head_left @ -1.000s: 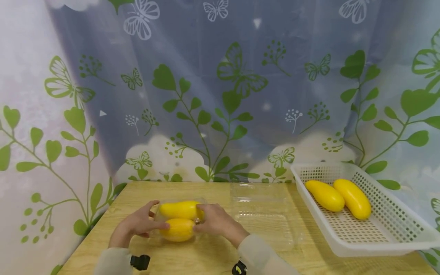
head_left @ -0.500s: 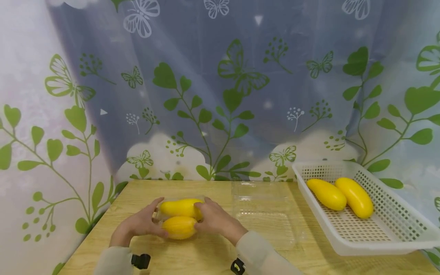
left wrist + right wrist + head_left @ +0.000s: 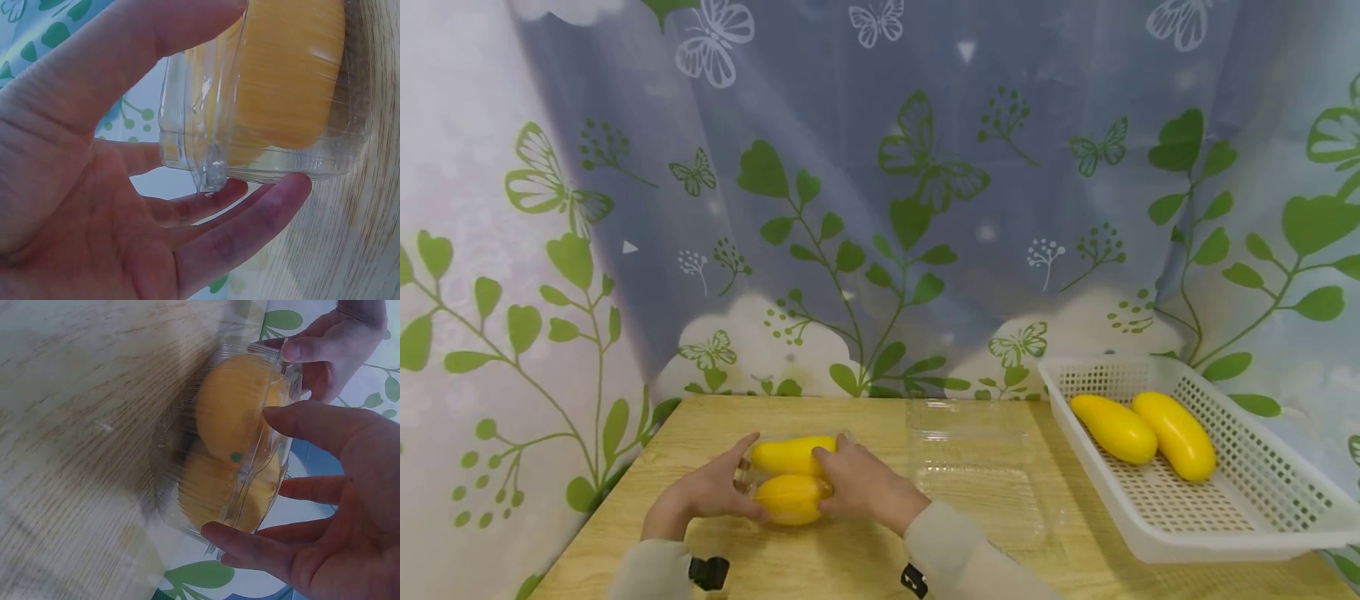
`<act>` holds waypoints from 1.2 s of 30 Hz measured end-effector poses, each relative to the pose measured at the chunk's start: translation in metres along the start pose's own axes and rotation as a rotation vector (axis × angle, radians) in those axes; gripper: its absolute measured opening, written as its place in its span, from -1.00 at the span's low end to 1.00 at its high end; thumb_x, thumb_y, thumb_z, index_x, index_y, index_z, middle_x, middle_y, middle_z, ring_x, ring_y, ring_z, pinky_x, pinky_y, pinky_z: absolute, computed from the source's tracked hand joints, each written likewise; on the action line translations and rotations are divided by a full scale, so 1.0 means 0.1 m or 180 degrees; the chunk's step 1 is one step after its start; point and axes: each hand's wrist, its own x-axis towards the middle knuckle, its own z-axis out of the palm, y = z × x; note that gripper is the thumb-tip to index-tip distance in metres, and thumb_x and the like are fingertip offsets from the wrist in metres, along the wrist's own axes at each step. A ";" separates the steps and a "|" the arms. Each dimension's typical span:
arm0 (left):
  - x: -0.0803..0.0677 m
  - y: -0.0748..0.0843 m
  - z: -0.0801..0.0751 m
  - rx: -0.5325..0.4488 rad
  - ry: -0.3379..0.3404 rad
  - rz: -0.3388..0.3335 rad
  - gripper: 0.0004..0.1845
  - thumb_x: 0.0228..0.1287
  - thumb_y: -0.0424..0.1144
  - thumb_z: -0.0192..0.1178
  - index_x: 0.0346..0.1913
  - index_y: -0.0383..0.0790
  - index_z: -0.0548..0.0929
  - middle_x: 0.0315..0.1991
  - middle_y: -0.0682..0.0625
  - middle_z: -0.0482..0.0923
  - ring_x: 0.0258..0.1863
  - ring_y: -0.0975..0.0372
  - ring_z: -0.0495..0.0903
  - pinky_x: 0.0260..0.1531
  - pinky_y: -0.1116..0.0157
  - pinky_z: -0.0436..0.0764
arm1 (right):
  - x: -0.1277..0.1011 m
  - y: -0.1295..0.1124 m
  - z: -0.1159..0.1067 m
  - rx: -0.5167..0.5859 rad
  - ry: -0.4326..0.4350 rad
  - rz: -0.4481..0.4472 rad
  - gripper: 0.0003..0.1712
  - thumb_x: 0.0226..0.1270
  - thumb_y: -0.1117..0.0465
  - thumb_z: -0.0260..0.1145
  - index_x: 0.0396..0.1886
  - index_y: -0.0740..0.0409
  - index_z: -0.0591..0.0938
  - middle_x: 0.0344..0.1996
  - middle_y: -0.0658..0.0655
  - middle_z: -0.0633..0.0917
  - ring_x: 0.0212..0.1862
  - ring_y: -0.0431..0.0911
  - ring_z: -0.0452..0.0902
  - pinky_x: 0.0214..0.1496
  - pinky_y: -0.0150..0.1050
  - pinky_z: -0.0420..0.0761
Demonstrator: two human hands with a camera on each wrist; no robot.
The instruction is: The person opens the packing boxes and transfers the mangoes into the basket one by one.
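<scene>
A clear plastic clamshell box (image 3: 790, 479) lies on the wooden table (image 3: 820, 567) at front left, with two yellow oblong fruits (image 3: 792, 455) side by side inside it. My left hand (image 3: 747, 485) grips its left end; in the left wrist view the thumb lies over the box (image 3: 262, 150) and the fingers (image 3: 262, 215) curl beneath. My right hand (image 3: 826, 477) grips the right end. In the right wrist view its fingers (image 3: 312, 428) and thumb clasp the lid of the box (image 3: 231, 456) over the fruit (image 3: 231, 406).
An empty clear clamshell box (image 3: 977, 467) lies open just right of my hands. A white perforated basket (image 3: 1225, 533) at the right holds two more yellow fruits (image 3: 1112, 427) (image 3: 1176, 435). A leaf-and-butterfly printed curtain hangs behind the table.
My right hand has slid a little further left over the box lid. The left hand has closed in against the box's left end. The box stays in place.
</scene>
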 end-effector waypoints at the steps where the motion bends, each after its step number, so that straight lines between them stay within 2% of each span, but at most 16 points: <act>1: 0.00 0.00 0.00 0.0006 0.0000 0.0001 0.33 0.06 -0.22 0.60 0.66 -0.29 -0.21 0.40 -0.54 0.23 0.21 -0.28 0.56 0.21 -0.22 0.61 | 0.00 -0.01 -0.01 -0.0045 -0.0036 -0.0009 -0.26 0.24 -0.02 0.51 0.39 0.07 0.52 0.19 0.31 0.58 -0.05 0.00 0.64 0.02 -0.21 0.75; 5: 0.00 0.01 0.01 0.0033 0.0016 0.0019 0.33 0.05 -0.23 0.60 0.66 -0.30 -0.21 0.39 -0.54 0.24 0.20 -0.27 0.57 0.21 -0.21 0.61 | 0.01 -0.05 -0.01 -0.0139 -0.0131 -0.0022 -0.23 0.28 -0.02 0.47 0.41 0.16 0.48 0.33 0.47 0.52 0.17 0.18 0.65 0.18 -0.08 0.76; 9: -0.01 0.01 0.03 0.0026 0.0030 0.0035 0.33 0.05 -0.24 0.60 0.66 -0.30 -0.20 0.38 -0.55 0.24 0.20 -0.27 0.58 0.21 -0.23 0.61 | 0.02 -0.10 0.00 -0.0352 -0.0108 -0.0094 -0.23 0.30 -0.03 0.43 0.40 0.24 0.48 0.28 0.47 0.59 0.29 0.31 0.58 0.27 -0.03 0.72; 15: 0.00 0.01 0.04 0.0024 0.0036 0.0034 0.33 0.04 -0.24 0.60 0.66 -0.29 -0.20 0.39 -0.55 0.23 0.20 -0.26 0.58 0.21 -0.22 0.61 | 0.07 -0.16 0.04 -0.0776 -0.0036 -0.0152 -0.26 0.31 0.00 0.41 0.39 0.29 0.50 0.16 0.38 0.71 0.19 0.25 0.68 0.17 -0.11 0.78; 23: 0.02 -0.01 0.05 0.0060 0.0048 0.0084 0.34 0.02 -0.19 0.61 0.66 -0.31 -0.18 0.37 -0.54 0.25 0.13 -0.17 0.63 0.17 -0.18 0.64 | 0.10 -0.29 0.13 -0.1433 -0.0098 0.0004 -0.32 0.46 -0.01 0.32 0.46 0.23 0.47 0.27 0.35 0.65 0.17 0.15 0.71 0.10 -0.06 0.80; 27: 0.02 -0.01 0.06 0.0071 0.0078 0.0108 0.35 0.02 -0.19 0.62 0.66 -0.32 -0.18 0.37 -0.54 0.26 0.11 -0.15 0.64 0.17 -0.17 0.65 | 0.09 -0.32 0.14 -0.1813 -0.0092 0.0005 -0.33 0.46 0.01 0.34 0.47 0.14 0.47 0.28 0.29 0.65 0.09 0.04 0.76 0.03 -0.12 0.83; 31: 0.02 0.00 0.05 0.0085 0.0084 0.0138 0.34 0.04 -0.21 0.60 0.65 -0.35 -0.20 0.37 -0.56 0.26 0.11 -0.16 0.64 0.16 -0.17 0.65 | 0.08 -0.32 0.16 -0.2014 -0.0005 -0.0015 -0.33 0.43 0.03 0.39 0.47 0.09 0.48 0.26 0.26 0.67 0.03 -0.02 0.78 -0.04 -0.19 0.83; 36: 0.01 0.02 0.04 0.0065 0.0097 0.0111 0.32 0.04 -0.25 0.59 0.65 -0.35 -0.19 0.36 -0.55 0.26 0.09 -0.12 0.64 0.17 -0.16 0.65 | 0.07 -0.34 0.18 -0.2239 0.0049 -0.0049 -0.42 0.51 0.04 0.31 0.45 0.05 0.51 0.23 0.15 0.71 0.12 -0.04 0.75 -0.06 -0.19 0.84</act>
